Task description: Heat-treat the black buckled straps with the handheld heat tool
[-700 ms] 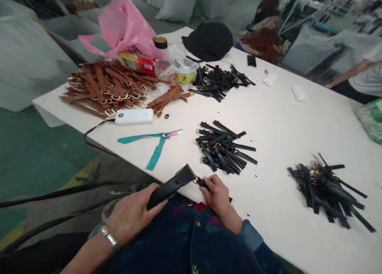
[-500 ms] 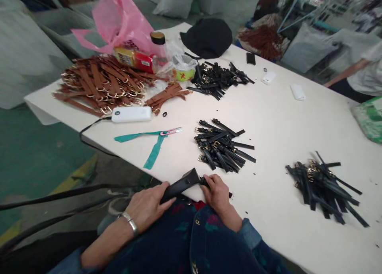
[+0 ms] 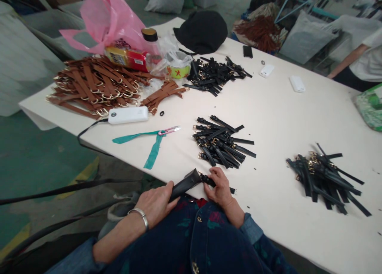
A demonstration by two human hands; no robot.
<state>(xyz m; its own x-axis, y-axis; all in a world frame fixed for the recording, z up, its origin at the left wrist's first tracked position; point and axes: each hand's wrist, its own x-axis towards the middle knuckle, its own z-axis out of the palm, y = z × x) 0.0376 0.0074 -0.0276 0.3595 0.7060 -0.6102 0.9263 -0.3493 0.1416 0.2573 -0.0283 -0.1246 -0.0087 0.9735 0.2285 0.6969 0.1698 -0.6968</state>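
Note:
My left hand [image 3: 156, 202], with a silver bangle on its wrist, is closed around a long black piece [image 3: 185, 183] with a broad flat end, perhaps leather. At the table's near edge, that end meets a short black buckle strap [image 3: 209, 181]. My right hand [image 3: 220, 188] pinches this strap between thumb and fingers, and its tip shows past the palm. Just beyond my right hand lies a pile of similar black buckle straps [image 3: 223, 142]. A second black strap pile [image 3: 325, 178] is off to the right.
Pink-handled thread snips [image 3: 168, 131] with teal ribbon lie left of the near pile. Behind them are a white power bank [image 3: 128, 115] with a cable, brown buckle straps [image 3: 92, 83], a pink bag [image 3: 110, 19] and a black cap [image 3: 203, 31]. Another person's arm [image 3: 347, 61] is at far right.
My right hand's fingers have lifted and shifted slightly over the short strap. Both hands sit a little further right in view, still on the same pieces.

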